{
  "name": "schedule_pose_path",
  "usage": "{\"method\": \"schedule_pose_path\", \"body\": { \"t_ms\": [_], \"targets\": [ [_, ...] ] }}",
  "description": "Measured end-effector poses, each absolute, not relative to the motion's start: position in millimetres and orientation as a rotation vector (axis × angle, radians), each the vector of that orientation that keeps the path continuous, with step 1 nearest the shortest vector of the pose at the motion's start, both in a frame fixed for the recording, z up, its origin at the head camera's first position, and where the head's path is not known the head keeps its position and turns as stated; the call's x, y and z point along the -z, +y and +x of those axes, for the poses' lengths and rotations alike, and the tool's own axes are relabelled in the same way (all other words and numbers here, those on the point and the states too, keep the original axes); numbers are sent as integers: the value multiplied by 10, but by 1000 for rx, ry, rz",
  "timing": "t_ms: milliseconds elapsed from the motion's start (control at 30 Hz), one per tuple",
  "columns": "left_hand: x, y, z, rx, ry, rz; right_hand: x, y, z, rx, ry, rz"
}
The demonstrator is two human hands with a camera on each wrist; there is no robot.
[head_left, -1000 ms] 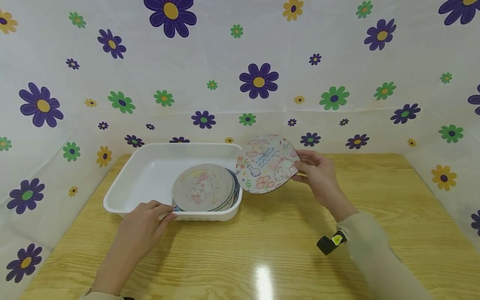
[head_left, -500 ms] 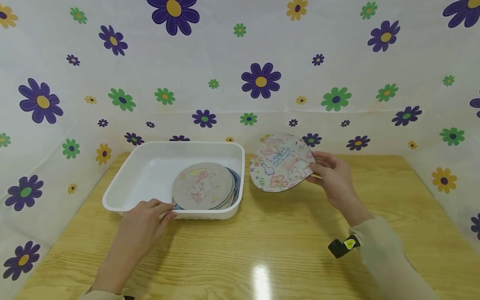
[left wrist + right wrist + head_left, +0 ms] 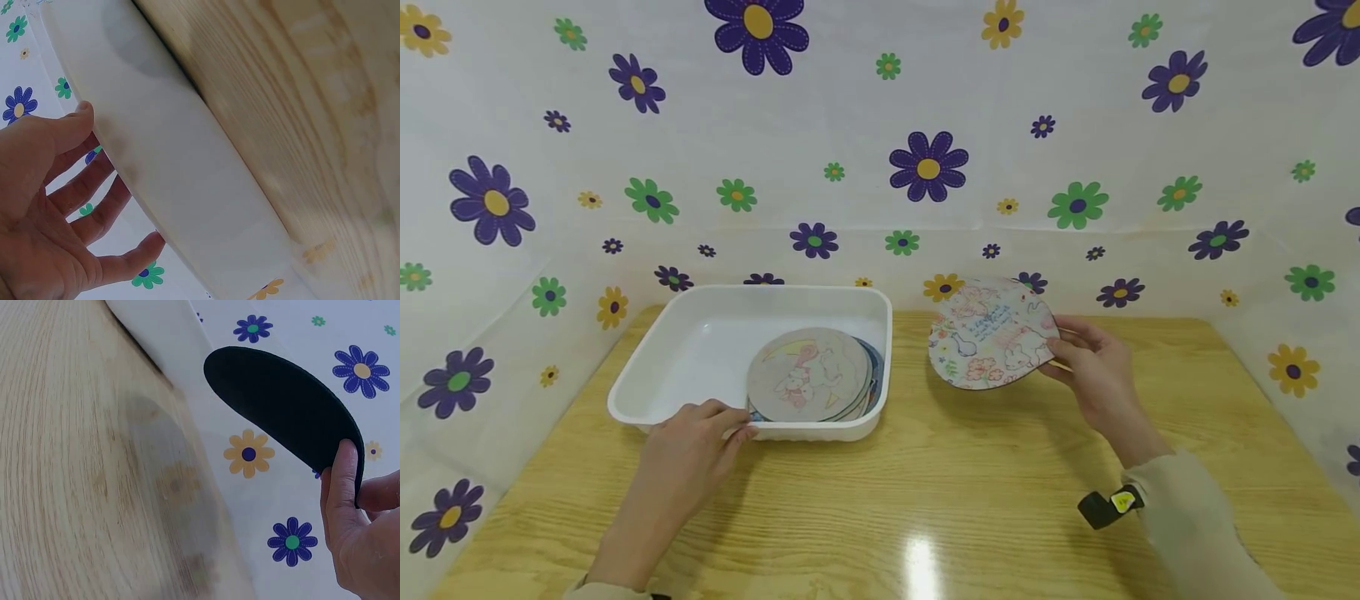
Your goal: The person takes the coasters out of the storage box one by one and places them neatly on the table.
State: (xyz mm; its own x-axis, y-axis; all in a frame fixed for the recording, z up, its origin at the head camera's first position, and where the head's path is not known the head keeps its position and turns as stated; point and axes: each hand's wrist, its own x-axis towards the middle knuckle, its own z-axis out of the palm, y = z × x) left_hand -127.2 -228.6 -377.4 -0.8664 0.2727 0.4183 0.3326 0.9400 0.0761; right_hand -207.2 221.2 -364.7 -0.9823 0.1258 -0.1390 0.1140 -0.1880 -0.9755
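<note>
My right hand (image 3: 1097, 379) pinches a round mouse pad (image 3: 992, 333) by its right edge, thumb on the printed face. The pad is tilted above the table, its rabbit-and-flower print facing me. In the right wrist view its black underside (image 3: 281, 400) shows, slightly bent. A white plastic tub (image 3: 685, 358) stands at the left. My left hand (image 3: 692, 450) holds the tub's near rim, fingers over the edge and thumb outside; the left wrist view shows the fingers (image 3: 100, 219) behind the rim. Several round pads (image 3: 808, 375) lie stacked in the tub's right part, a pale rabbit print on top.
The wooden table (image 3: 880, 517) runs under the tub and both arms. A white cloth with purple, green and yellow flowers (image 3: 928, 167) hangs behind and at both sides. A black strap device (image 3: 1108, 507) sits on my right wrist.
My right hand has carried the mouse pad to the right, from the tub's right rim to a spot clear of the tub. The left hand stays on the rim.
</note>
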Motion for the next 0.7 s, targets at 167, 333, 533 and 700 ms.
{"method": "schedule_pose_path", "body": {
  "t_ms": [167,333,533,700],
  "targets": [
    [3757,-2276,-1273,204,-2696,-428,3675,2281,-2066,-2406,-1968,-308],
    [3772,-2276,-1260,231,-2698,-422,3700,2352,-2075,-2392,-1957,-333],
    [3766,-2271,-1272,226,-2682,-434,3725,2425,-2069,-2394,-1924,-379],
    [3752,-2271,-1255,219,-2706,-415,3759,2474,-2044,-2395,-1911,-410]
  ]
}}
